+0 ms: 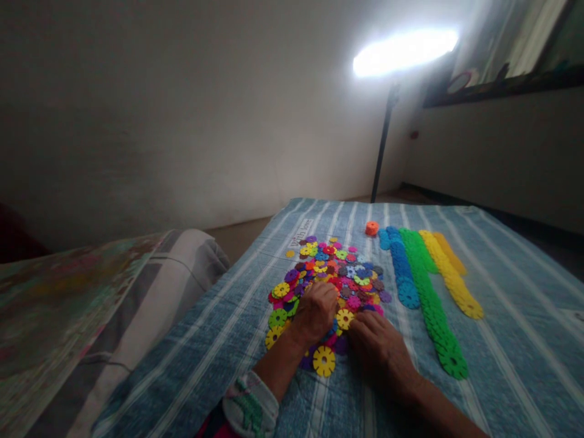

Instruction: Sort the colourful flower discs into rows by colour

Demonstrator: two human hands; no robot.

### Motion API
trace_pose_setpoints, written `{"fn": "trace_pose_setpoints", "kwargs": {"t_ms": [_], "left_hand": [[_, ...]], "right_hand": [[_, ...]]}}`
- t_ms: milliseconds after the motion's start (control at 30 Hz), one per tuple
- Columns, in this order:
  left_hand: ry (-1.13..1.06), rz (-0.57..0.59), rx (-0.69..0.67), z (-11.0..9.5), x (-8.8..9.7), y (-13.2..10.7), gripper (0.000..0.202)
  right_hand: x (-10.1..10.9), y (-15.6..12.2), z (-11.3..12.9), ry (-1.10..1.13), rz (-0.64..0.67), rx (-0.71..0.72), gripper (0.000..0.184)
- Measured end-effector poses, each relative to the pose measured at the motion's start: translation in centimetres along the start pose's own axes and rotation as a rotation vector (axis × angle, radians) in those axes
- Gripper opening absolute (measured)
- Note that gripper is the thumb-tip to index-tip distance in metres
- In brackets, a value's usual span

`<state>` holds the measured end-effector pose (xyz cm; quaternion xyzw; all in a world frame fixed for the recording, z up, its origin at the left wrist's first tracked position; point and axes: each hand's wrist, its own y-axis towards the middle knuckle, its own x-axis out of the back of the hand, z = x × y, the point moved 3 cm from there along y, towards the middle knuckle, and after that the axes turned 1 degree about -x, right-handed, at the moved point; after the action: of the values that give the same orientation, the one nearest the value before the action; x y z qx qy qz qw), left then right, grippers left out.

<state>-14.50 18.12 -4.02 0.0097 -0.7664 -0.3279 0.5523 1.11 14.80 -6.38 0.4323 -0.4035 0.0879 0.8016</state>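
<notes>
A heap of multicoloured plastic snowflake discs [353, 301], notched round their edges, lies on a blue striped cloth. My left hand [318, 309] is over the heap with its fingers curled down among the discs. Its fingertips are hidden, so whatever they pinch does not show. At the near right side of the heap, my right hand [382, 348] has its fingers bent together at the edge of a yellow snowflake disc [344, 318]. Another yellow disc [323, 361] lies flat between my wrists, at the heap's near edge.
Right of the heap lie overlapping rows of blue discs [401, 267], green discs [429, 304], yellow discs [451, 277] and a shorter orange-yellow row [451, 252]. An orange stack [371, 229] stands behind. A lit lamp [406, 52] stands beyond the striped cloth [219, 340].
</notes>
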Motion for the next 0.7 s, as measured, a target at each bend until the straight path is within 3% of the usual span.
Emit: {"fn": "trace_pose_setpoints", "kwargs": {"t_ms": [167,300,500,700], "left_hand": [[-0.038,-0.042,-0.009,-0.1,0.7,0.1,0.017],[0.003,-0.105,0.035,1.7,1.9,0.0,0.018],[0.126,-0.167,0.437,6.9,3.1,-1.0,0.02],[0.04,-0.123,0.629,8.4,2.3,-1.6,0.026]], "right_hand": [[0.1,0.0,-0.1,-0.012,0.014,-0.001,0.019],[0.1,-0.1,-0.2,-0.002,0.009,0.009,0.019],[0.0,-0.3,-0.5,0.026,0.023,-0.01,0.02],[0.1,-0.3,-0.4,0.019,0.015,0.006,0.021]]}}
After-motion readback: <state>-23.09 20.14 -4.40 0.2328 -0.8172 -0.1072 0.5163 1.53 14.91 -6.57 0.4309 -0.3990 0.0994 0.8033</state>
